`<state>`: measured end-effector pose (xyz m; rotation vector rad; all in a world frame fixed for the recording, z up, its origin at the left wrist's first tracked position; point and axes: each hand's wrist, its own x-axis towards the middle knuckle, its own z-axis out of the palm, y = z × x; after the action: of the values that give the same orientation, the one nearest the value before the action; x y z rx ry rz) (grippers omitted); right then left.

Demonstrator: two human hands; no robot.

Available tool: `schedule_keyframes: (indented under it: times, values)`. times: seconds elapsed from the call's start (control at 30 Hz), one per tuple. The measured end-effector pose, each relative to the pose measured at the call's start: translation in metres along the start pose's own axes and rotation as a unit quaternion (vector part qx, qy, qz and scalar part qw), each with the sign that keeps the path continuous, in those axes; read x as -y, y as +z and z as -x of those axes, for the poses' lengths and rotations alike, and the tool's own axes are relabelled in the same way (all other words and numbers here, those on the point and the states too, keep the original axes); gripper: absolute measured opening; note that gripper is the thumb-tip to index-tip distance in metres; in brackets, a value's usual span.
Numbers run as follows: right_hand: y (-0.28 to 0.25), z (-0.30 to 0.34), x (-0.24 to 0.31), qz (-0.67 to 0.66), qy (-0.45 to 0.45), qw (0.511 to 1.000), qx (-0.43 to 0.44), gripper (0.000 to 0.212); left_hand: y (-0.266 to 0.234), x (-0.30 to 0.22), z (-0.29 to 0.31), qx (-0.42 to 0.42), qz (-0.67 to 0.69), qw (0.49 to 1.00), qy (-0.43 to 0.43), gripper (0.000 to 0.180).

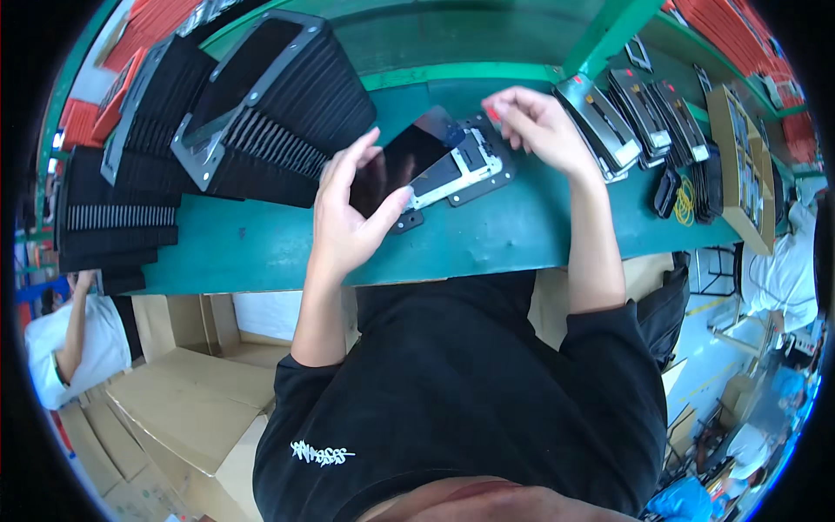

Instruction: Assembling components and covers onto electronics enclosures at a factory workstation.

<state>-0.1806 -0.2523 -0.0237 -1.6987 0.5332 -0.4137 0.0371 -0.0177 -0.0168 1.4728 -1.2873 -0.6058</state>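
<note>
My left hand [344,204] grips a dark glossy phone screen [409,157] by its edges, thumb at the near corner and fingers along the far left side. The screen is tilted over a phone body [474,165] whose white frame and inner parts show on the right. Beneath the body is a black holding plate [487,187] with round studs, partly hidden by screen and hand. Above the plate's far right corner, my right hand [544,130] is pinched closed, with a small red piece [491,111] at its fingertips.
Tall stacks of black trays [296,96] crowd the left of the green table [252,248]. Stacked phone bodies [600,126], a yellow rubber band bundle [685,204] and a cardboard divider box [744,165] stand at right. Cardboard boxes [187,400] lie below left. Other people sit at both sides.
</note>
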Motion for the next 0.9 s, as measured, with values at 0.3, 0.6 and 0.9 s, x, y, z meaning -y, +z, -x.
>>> schedule_keyframes:
  times: [0.3,0.6,0.9]
  values:
    - [0.004,-0.005,-0.030,0.022,0.038,0.995,-0.086,0.039,0.041,0.006,-0.031,0.002,-0.265,0.961,0.082,0.075]
    - [-0.006,-0.005,-0.036,0.035,0.037,0.998,-0.034,0.049,0.055,0.016,-0.043,0.007,-0.283,0.955,0.094,0.079]
    - [0.000,-0.002,-0.043,0.213,-0.071,0.974,-0.037,0.061,0.045,0.008,-0.025,0.011,-0.374,0.914,0.153,0.073]
